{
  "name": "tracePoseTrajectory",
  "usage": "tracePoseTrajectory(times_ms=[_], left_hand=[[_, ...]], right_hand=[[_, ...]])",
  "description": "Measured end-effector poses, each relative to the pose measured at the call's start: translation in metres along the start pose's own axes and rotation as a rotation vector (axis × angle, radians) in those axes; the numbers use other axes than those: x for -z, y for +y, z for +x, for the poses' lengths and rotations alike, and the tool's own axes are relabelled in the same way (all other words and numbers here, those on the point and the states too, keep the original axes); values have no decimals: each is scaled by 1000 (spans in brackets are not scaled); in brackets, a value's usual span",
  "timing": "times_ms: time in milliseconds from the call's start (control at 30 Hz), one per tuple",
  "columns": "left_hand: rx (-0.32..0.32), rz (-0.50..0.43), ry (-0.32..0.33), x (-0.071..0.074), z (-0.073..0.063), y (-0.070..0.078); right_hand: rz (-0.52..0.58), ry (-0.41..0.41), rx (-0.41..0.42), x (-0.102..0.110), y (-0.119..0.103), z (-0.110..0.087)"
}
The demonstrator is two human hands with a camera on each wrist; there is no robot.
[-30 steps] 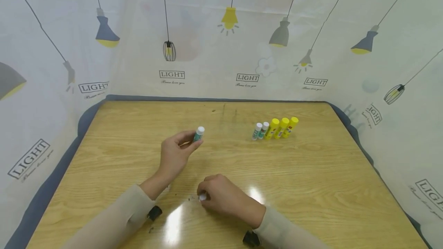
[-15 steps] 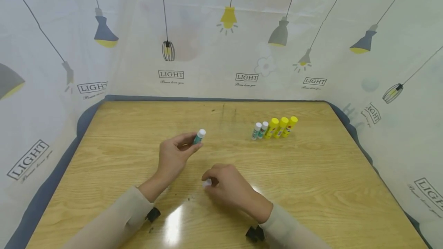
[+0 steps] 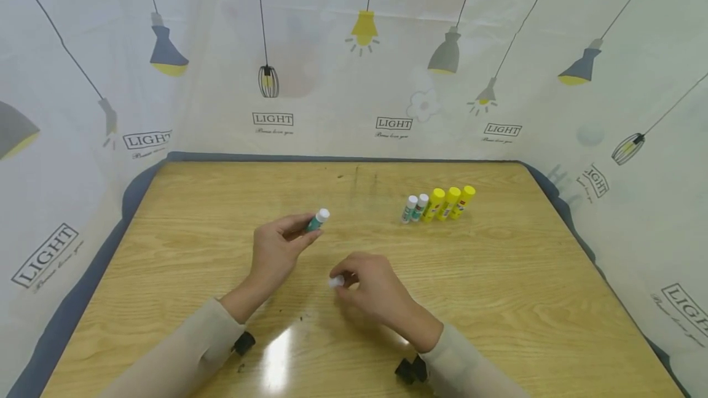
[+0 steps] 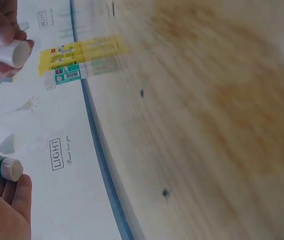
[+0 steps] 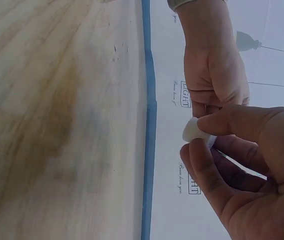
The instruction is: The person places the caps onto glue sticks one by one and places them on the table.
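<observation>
In the head view, my left hand (image 3: 273,252) holds a small green glue stick (image 3: 317,223) between thumb and fingers, tilted above the table, its white end pointing up and right. The left wrist view shows the glue stick (image 4: 0,167) with a pale end towards the camera. Lower and to the right, my right hand (image 3: 378,290) pinches a white cap (image 3: 336,281) between thumb and fingertips. From the right wrist, the cap (image 5: 194,131) is partly covered by the fingers. Cap and glue stick are apart.
On the wooden table (image 3: 509,287), two green glue sticks (image 3: 409,209) with white caps stand in a row beside three larger yellow glue sticks (image 3: 450,204), back right. A lamp-printed curtain (image 3: 326,78) surrounds the table's back and sides.
My right hand has moved forward and slightly right with the white cap. My left hand has barely moved; the glue stick in it leans a little more to the right.
</observation>
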State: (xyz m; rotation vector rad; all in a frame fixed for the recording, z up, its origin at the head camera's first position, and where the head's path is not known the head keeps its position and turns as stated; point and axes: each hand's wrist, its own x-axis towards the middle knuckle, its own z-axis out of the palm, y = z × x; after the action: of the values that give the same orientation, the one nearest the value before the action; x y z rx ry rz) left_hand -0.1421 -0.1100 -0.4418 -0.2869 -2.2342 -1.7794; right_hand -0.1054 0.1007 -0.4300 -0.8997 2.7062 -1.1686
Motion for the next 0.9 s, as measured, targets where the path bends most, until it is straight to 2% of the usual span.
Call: tracePoseTrajectory(times_ms=[400, 567, 767, 900], left_hand=[[-84, 65, 7, -3, -2, -3], [-109, 110, -14, -1, -3, -1], [-176, 171, -41, 2, -6, 2], [-215, 197, -36, 2, -5, 4]], right_hand=[[239, 170, -46, 7, 5, -2], [278, 220, -65, 9, 8, -1], [341, 290, -78, 10, 11, -1], [366, 312, -91, 12, 13, 0]])
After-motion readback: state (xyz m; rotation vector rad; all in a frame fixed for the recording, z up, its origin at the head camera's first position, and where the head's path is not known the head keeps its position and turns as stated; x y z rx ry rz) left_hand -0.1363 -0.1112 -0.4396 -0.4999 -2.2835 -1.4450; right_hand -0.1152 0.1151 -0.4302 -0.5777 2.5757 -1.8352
